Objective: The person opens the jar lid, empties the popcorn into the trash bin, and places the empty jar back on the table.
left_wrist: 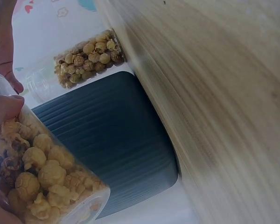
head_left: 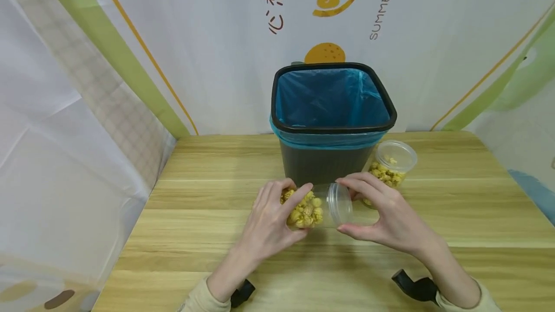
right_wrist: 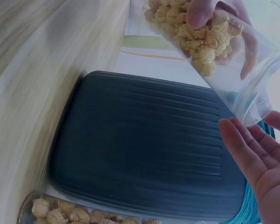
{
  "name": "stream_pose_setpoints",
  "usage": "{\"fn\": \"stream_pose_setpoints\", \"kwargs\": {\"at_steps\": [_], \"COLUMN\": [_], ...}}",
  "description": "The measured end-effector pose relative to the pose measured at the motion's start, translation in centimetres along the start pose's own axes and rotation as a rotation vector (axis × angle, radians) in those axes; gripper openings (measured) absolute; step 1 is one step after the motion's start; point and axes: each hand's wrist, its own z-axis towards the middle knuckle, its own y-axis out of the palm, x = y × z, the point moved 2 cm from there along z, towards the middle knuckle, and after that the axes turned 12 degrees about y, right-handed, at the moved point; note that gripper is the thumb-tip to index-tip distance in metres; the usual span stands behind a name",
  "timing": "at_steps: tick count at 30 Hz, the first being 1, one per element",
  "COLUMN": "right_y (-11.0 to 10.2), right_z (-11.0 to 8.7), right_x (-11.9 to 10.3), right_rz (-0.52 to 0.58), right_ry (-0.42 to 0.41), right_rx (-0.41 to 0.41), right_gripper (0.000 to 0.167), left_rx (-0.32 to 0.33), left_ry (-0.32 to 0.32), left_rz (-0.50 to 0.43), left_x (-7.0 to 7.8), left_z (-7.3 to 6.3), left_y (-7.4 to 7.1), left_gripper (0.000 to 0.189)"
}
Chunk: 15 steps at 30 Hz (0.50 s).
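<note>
A clear plastic jar of popcorn (head_left: 305,212) lies tilted on its side above the table, in front of the bin. My left hand (head_left: 270,218) grips its body, thumb and fingers wrapped round the popcorn-filled end. At the other end sits a clear round lid (head_left: 341,204). My right hand (head_left: 388,213) holds the lid's edge between thumb and fingertips. The right wrist view shows those fingertips (right_wrist: 231,128) right at the rim. The popcorn is gathered toward the jar's bottom, leaving a gap near the lid.
Behind the jar stands a dark trash bin (head_left: 325,163) lined with a blue bag (head_left: 321,95). A second lidded popcorn jar (head_left: 387,175) stands upright at the bin's right side. The wooden table (head_left: 208,235) ends at a printed cloth (head_left: 217,37) at the back.
</note>
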Motion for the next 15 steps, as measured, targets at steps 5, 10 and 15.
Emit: {"fn": "stream_pose_setpoints", "kwargs": {"at_steps": [5, 10, 15], "right_y": [0.02, -0.02, -0.16], "right_z": [0.01, 0.21, 0.32], "right_x": [-0.07, -0.20, -0.25], "right_rz": [0.002, -0.011, -0.010], "right_ry": [-0.051, -0.136, -0.186], "right_rx": [0.014, 0.035, 0.021], "right_gripper": [0.071, 0.069, 0.064], "left_rx": [-0.019, -0.026, -0.038], "left_ry": [-0.007, -0.009, -0.020], "left_rz": [-0.007, -0.032, -0.037], "left_x": [-0.01, -0.12, -0.26], "left_z": [-0.04, -0.11, -0.13], "left_y": [0.03, 0.10, 0.23], "left_gripper": [0.097, 0.099, 0.099]}}
